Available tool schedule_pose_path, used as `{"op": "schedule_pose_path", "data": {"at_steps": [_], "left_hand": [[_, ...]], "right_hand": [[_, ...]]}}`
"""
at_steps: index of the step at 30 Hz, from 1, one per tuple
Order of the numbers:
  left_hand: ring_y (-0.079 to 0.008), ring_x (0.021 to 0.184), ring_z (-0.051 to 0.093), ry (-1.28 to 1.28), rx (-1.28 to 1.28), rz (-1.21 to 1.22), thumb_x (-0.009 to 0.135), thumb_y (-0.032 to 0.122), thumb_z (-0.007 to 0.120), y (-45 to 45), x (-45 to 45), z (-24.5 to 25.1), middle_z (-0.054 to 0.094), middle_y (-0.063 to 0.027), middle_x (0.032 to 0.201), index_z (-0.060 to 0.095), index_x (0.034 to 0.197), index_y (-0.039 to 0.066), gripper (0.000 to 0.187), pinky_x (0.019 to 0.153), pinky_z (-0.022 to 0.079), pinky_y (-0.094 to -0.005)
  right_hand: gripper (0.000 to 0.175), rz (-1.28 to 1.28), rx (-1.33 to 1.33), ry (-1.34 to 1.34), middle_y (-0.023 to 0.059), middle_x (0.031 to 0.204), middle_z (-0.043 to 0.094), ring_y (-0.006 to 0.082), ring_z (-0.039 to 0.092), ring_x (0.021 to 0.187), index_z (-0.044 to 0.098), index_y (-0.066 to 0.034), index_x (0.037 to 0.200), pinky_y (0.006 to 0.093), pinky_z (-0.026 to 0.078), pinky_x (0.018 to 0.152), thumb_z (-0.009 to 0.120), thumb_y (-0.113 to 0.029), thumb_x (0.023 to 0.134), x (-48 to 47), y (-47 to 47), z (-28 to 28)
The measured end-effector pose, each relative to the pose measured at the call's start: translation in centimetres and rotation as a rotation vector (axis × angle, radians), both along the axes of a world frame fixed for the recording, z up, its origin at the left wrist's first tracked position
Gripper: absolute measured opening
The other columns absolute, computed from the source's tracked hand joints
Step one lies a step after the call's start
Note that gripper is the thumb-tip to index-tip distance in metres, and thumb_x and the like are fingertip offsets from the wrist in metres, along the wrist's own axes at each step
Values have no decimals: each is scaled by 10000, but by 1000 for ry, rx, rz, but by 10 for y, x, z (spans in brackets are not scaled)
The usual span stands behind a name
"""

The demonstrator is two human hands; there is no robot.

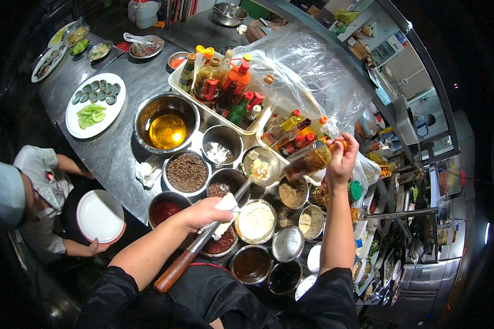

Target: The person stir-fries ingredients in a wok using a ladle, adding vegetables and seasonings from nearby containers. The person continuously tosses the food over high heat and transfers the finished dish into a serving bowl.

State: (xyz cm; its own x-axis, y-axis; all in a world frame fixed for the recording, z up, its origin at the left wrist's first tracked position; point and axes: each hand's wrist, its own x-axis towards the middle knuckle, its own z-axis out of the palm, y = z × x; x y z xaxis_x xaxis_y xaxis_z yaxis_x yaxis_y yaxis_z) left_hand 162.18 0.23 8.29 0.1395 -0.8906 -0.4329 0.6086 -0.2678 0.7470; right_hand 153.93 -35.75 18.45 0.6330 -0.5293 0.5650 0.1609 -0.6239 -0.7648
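My left hand (208, 216) grips the metal handle of a long ladle (262, 166) through a white cloth (226, 205). The ladle's wooden grip end (175, 271) points down toward my body. Pale and whitish ingredients lie in its bowl, which is over the seasoning pots. My right hand (342, 154) holds a glass bottle (308, 160) by its orange-topped neck end, tilted with the other end toward the ladle bowl. Dark liquid and brownish matter show in the bottle. Whether anything flows from it I cannot tell. Below it stands a pot of tan powder (293, 193).
Around the ladle are a pot of golden oil (167, 127), a pot of brown mince (186, 172) and a bowl of white powder (255, 221). Behind stand bins of sauce bottles (214, 109). A co-worker (45, 185) at the left holds white plates (101, 216). An oval plate (117, 96) holds food.
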Motion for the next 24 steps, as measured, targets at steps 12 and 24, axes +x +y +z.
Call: {"op": "schedule_pose_path", "data": {"at_steps": [12, 24], "left_hand": [[-107, 831, 593, -14, -1, 27, 862, 116, 670, 44, 15, 9, 627, -24, 944, 596, 1088, 32, 252, 747, 501, -272], [-108, 881, 596, 140, 10, 140, 872, 91, 677, 65, 28, -2, 628, -29, 995, 578, 1149, 16, 304, 782, 515, -282]], "right_hand": [[306, -470, -243, 481, 199, 1033, 625, 361, 606, 963, 537, -13, 1119, 412, 474, 863, 665, -75, 847, 84, -44, -104], [309, -156, 310, 226, 113, 1076, 586, 194, 597, 962, 528, 38, 1166, 305, 513, 793, 592, 29, 864, 206, 19, -86]]}}
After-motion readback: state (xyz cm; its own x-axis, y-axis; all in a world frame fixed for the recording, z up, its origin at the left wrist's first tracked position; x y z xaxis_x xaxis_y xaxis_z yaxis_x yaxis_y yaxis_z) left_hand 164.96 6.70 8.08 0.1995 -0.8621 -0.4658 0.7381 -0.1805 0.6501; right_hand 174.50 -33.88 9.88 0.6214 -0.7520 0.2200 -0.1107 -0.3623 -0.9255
